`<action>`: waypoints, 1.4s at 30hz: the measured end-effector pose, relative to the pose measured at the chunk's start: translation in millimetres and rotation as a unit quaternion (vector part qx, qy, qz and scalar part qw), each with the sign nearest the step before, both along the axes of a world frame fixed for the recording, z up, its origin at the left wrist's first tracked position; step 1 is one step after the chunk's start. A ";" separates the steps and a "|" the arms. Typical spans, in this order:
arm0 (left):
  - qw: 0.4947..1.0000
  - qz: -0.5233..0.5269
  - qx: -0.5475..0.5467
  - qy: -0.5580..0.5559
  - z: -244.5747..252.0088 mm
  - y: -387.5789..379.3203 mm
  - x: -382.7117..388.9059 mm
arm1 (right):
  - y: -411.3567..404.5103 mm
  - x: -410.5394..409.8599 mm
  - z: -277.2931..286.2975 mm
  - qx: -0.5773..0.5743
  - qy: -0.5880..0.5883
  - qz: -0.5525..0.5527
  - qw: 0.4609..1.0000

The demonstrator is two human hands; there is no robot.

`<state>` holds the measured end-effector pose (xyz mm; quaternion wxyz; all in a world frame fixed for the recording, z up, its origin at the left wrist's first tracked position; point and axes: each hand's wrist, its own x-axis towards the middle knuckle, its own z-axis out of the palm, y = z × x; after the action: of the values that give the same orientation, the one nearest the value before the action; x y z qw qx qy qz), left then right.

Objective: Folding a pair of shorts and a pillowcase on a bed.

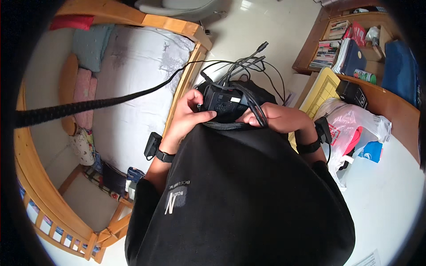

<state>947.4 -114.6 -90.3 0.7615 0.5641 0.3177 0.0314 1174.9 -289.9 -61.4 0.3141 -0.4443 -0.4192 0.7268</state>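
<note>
A black boxy electronic device (218, 101) with a round vent grille and a white label is in front of my waist. My left hand (186, 113) grips its left side, thumb on the near face. Several black cables (248, 63) run from its far end and loop outward. My right hand (279, 116) is to the right of the device with curled fingers, and a bundle of cables (254, 108) crosses over them. What those fingertips hold is hidden. Beneath and behind the device lies a black bag (261, 89). Each wrist wears a strap with a small black module.
On the left stands a wooden bed (196, 36) with a pale sheet. One braided black cable (100, 106) stretches across it towards the camera. To the right, a white plastic bag (342, 116) and a black box (351, 93) sit near a bookshelf (303, 60). A grey chair (179, 6) is beyond.
</note>
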 end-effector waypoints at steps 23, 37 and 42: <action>1.000 -0.025 -0.003 0.016 -17.2 92.7 179.9 | 66.6 135.3 -8.8 -0.028 0.051 -0.110 0.992; 0.997 -0.065 0.029 -0.041 -13.6 188.4 251.7 | 154.8 188.3 -0.2 0.011 0.015 -0.154 0.988; 0.991 -0.075 0.092 -0.056 -16.3 200.1 279.0 | 166.3 226.3 3.4 -0.037 0.010 -0.113 0.993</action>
<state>1226.4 85.5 -106.6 0.7233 0.6511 0.2273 0.0347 1401.2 -123.6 -58.0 0.3816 -0.4926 -0.3366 0.7060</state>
